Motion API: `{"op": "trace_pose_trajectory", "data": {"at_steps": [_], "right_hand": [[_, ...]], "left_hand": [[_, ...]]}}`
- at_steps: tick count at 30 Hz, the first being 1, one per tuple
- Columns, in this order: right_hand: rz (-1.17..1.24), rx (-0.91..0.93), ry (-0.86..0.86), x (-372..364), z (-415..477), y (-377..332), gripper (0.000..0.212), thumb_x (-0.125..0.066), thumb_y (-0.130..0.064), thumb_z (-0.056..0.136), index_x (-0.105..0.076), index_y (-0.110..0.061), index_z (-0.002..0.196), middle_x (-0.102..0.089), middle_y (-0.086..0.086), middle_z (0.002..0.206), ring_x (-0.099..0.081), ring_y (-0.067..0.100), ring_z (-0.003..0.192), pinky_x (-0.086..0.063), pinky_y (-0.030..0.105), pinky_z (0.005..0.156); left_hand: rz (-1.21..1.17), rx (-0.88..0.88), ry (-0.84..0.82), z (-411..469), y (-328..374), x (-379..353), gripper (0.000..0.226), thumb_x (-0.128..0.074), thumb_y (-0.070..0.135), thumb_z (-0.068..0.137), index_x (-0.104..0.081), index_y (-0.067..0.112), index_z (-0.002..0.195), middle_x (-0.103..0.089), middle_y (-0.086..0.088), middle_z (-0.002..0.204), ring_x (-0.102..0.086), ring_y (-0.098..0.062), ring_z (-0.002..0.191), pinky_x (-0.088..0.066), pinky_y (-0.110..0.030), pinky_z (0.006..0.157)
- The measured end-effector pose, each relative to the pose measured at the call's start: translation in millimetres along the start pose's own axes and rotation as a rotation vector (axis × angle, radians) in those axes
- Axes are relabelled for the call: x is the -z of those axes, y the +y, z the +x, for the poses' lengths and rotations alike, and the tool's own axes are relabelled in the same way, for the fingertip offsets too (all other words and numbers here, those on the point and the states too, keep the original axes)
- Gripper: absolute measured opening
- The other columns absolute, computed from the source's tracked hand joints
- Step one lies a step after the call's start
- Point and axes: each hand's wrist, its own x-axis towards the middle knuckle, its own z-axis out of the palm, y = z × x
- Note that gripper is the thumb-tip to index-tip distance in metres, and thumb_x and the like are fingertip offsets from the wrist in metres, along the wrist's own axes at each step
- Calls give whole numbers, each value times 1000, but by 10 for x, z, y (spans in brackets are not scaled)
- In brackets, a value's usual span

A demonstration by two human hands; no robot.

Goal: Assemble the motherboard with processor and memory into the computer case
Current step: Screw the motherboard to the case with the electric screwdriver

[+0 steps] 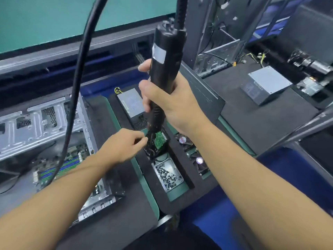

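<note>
Foam matting (261, 127), dark grey with green edging over blue, covered the bench below a teal panel (45, 18). At the left lay the computer case (36, 127) on its side, open, with the motherboard (72, 159) already inside it and the blue and green memory slots (61, 168) showing. A second case (216, 42) stood upright at the back right. Two grey power supplies sat on the foam, one (264, 85) at the right and one (129, 103) at centre; their labels were too blurred to read. The right hand (171, 103) clenched the black electric screwdriver (165, 56), held upright, its thick cable (77, 87) looping up to the left. A white label (158, 54) on its barrel bore no legible writing. The left hand (124, 145) had thumb and forefinger pinched together at the driver's tip; whether they held anything could not be told. Nearby lay a drive with a green circuit board (159, 139), two fans (183, 139) and a metal tray (169, 163) of dark screws (167, 177).
</note>
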Motion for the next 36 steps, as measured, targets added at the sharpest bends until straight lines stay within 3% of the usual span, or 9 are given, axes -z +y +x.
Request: {"op": "trace_pose_trajectory", "data": {"at_steps": [2,6,10,13,16,24,27,31,36], "right_hand": [[-13,-41,-2,162,-58,92,22,-63,-5,94,-57,-15,112,-57,1,65,-53,23,60,-51,31,65],[-61,-109,13,414,-155,314,22,-66,-5,94,-59,-20,108,-60,-8,68,-56,23,59,-52,33,68],[-51,-150,43,560,-220,519,22,-70,-11,91,-61,-24,108,-62,-13,70,-57,24,60,-54,35,70],[-50,-164,67,648,-239,620,23,-71,-13,91,-61,-22,109,-64,-19,73,-58,22,60,-54,35,68],[-46,-172,102,709,-246,685,22,-72,-12,91,-61,-18,109,-63,-16,68,-57,21,59,-52,33,67],[-10,-217,129,792,-296,823,25,-72,-11,91,-59,-12,113,-63,-15,68,-57,23,61,-53,36,68],[-19,-237,132,827,-311,847,27,-73,-13,90,-60,-11,113,-63,-13,68,-58,22,62,-54,37,68],[-29,-235,148,894,-331,847,25,-75,-16,88,-62,-16,110,-62,-7,70,-61,22,62,-58,43,70],[-25,-199,181,936,-348,849,32,-74,-12,89,-58,1,112,-59,6,71,-59,22,59,-58,48,68]], "left_hand": [[-55,26,-49,102,83,-181,30,-49,32,97,-56,20,70,-58,5,61,-55,-16,61,-50,-36,64],[-118,120,-120,252,189,-571,17,-54,17,92,-66,28,91,-69,12,84,-63,-8,79,-41,-13,65],[-125,235,-239,333,222,-979,27,-50,3,89,-69,23,94,-66,7,94,-62,-13,91,-45,-20,79],[124,107,-234,370,176,-1181,27,-52,7,88,-72,20,102,-62,2,101,-59,-20,98,-48,-28,81],[477,-66,-209,408,116,-1296,20,-52,27,92,-70,30,100,-59,8,100,-53,-20,96,-41,-31,69],[735,-126,-422,511,190,-1556,17,-50,36,93,-65,27,93,-63,9,99,-58,-17,97,-26,-32,72],[673,48,-487,576,306,-1821,6,-58,20,93,-59,26,93,-67,4,105,-63,-19,101,-28,-31,74],[574,323,-464,641,340,-2066,29,-52,-2,87,-67,16,106,-68,-2,107,-66,-26,98,-37,-29,71],[498,480,-454,799,320,-2159,29,-51,6,85,-67,21,105,-69,3,103,-63,-23,86,-38,-30,70]]}}
